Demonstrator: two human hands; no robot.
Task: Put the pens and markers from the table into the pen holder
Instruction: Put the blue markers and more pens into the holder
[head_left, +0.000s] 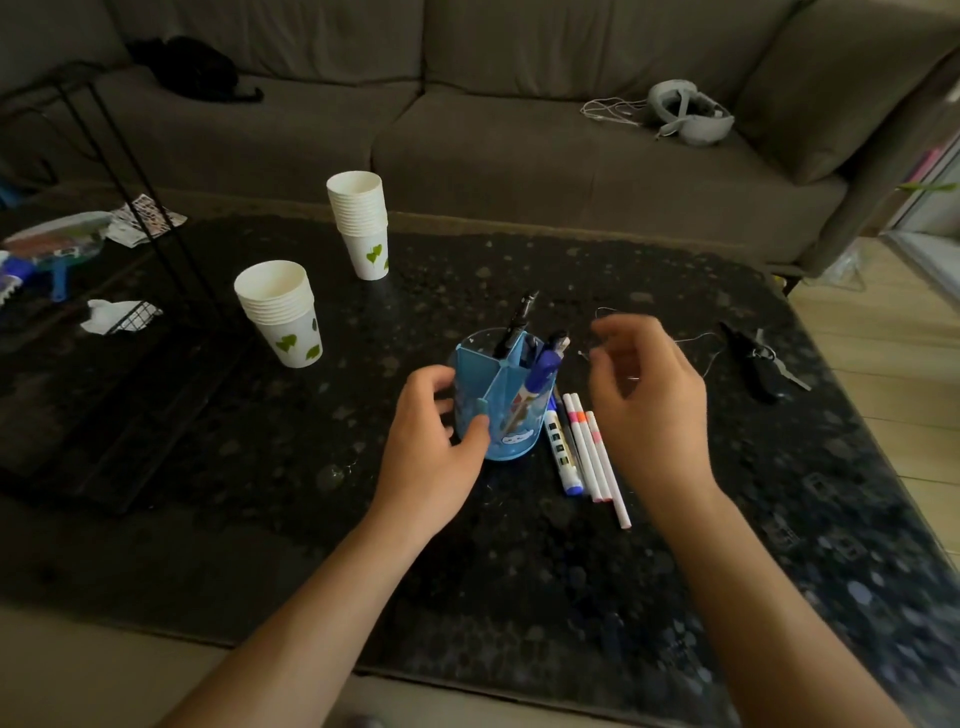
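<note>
While both hands worked at the holder, state was as follows.
Left hand (434, 434): curled around the left side of the pen holder (501, 402), thumb on its front wall, fingers behind; gripping it.
Right hand (647, 402): hovered just right of the holder, fingers loosely spread, nothing in it.
Holder: blue, divided, upright on the table; black pen (517, 325) and blue-capped marker (543, 364) stood inside.
Loose items: blue whiteboard marker (563, 452) lay just beside the holder's right base; three white pens (597, 457) beside that, below the right hand, not touched.
Table (519, 587): dark speckled stone; two paper cup stacks (278, 312) (361, 223) back left, black keys (756, 361) right.
Room: grey sofa (467, 119) behind, headset (685, 111) on its seat.
</note>
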